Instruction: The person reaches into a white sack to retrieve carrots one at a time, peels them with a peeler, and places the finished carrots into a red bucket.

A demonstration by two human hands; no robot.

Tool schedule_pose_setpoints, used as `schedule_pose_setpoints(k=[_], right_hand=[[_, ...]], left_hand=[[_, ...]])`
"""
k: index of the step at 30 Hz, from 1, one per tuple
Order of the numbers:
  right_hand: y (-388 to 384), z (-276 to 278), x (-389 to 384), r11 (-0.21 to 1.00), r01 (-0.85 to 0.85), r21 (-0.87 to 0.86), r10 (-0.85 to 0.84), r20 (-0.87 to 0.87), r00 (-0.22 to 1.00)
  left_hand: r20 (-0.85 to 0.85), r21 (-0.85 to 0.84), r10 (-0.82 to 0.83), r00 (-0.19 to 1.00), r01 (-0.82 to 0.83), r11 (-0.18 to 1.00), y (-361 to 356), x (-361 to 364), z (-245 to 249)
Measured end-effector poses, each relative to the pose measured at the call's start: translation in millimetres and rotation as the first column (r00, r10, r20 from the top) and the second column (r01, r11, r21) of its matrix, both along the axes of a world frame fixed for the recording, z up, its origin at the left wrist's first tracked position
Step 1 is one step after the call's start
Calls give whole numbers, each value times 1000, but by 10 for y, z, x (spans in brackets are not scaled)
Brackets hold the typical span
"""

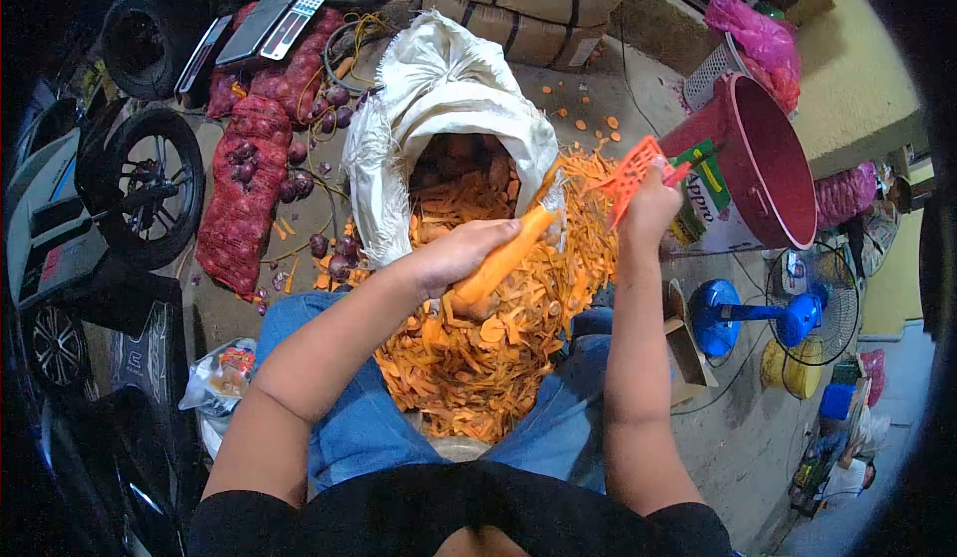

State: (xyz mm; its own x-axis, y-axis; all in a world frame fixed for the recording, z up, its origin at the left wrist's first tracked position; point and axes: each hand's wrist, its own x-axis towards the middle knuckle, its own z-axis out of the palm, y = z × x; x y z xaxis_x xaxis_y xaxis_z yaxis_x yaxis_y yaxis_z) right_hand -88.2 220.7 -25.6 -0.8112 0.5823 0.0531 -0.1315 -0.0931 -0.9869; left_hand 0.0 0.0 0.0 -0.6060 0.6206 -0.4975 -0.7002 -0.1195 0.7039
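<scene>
Diagonally, a carrot (503, 266) lies clamped in the left hand (457, 256) above orange peelings (469, 390), apparently so they collect beneath the grip, while the right hand (651, 210), apart to its right, clasps a perforated red-orange peeler (631, 171).

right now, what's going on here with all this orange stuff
A person is seated over a heap of orange peelings. Their left hand grips a bright orange carrot, and their right hand holds a red-orange peeler off to the side, apart from it. An open white sack sits just beyond the heap.
</scene>
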Motion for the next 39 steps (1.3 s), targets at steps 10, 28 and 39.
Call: schedule_pose_setpoints(k=[10,28,39], right_hand=[[-354,306,463,824,-484,293,375,358,855],[-665,-78,406,708,-501,-498,655,197,730],[-619,13,494,621,-611,492,573,247,781]], left_hand=[[-757,-414,-74,649,-388,824,-72,-174,-37],[-675,-163,103,731,-284,945,-239,-307,96],[-829,-389,-111,549,-422,818,-114,-342,-128]])
